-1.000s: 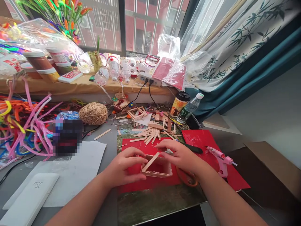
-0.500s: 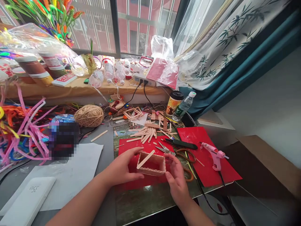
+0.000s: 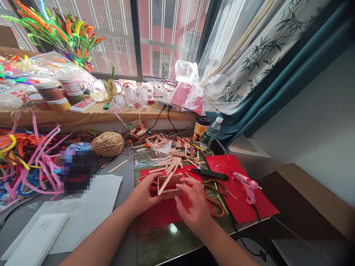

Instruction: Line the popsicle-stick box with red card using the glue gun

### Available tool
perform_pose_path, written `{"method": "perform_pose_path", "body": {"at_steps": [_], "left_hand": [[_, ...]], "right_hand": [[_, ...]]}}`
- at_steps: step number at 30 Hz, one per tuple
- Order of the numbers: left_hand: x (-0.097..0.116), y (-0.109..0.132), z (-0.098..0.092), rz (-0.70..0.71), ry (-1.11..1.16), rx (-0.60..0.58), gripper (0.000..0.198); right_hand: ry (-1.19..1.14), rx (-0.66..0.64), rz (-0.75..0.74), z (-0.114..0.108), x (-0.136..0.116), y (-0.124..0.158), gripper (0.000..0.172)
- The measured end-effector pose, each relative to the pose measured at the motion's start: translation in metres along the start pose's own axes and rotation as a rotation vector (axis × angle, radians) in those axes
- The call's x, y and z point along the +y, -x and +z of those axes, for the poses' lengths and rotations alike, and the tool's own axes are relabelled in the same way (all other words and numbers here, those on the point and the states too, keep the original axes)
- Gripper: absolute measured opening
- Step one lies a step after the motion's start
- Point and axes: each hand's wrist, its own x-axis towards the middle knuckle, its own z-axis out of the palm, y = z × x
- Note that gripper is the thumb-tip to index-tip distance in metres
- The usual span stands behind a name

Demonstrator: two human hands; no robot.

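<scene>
**Worktable (image 3: 129,168) below barred window (image 3: 170,35): two-hand position on box (image 3: 172,193)**

Bare wooden sticks are piled (image 3: 173,160) at the rear of the work area; a glue gun (image 3: 248,186) is placed at the right on red sheeting. The small box, formed of wooden sticks, is located between the hands, above the red sheet (image 3: 163,214). One loose stick (image 3: 165,184) is laid diagonally across its open top, near the left end.

Left hand (image 3: 142,194): the left end of the box is held in a narrow grip, thumb at the front corner, fingers toward the rear. Right hand (image 3: 194,205): fingers and thumb are parted, with the fingertips set at the right end; whether the hand is closed on the box cannot be told.

Both forearms are extended from the lower edge of the view and angled inward. Both wrists are positioned lower in view than the box.

The right end of the box is partly covered by the right fingers. The scissors (image 3: 217,212) are partly hidden beside that hand. One object (image 3: 77,171) near the twine ball (image 3: 107,144) is obscured by pixelation.
</scene>
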Motion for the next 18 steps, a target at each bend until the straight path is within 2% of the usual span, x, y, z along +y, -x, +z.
{"method": "perform_pose_path", "body": {"at_steps": [2, 4, 9, 18], "left_hand": [[0.001, -0.001, 0.001, 0.002, 0.011, -0.005, 0.064], [0.002, -0.001, 0.001, 0.016, -0.014, 0.002, 0.060], [0.003, -0.002, 0.000, 0.003, 0.015, -0.027, 0.051], [-0.001, 0.000, -0.005, 0.058, 0.096, -0.094, 0.057]], "right_hand": [[0.072, -0.057, -0.134, 0.008, -0.010, 0.000, 0.047], [0.122, -0.084, -0.206, 0.018, -0.015, 0.001, 0.051], [0.125, -0.063, -0.220, 0.036, -0.013, -0.005, 0.043], [0.079, -0.009, -0.290, 0.035, -0.007, -0.015, 0.030]]}}
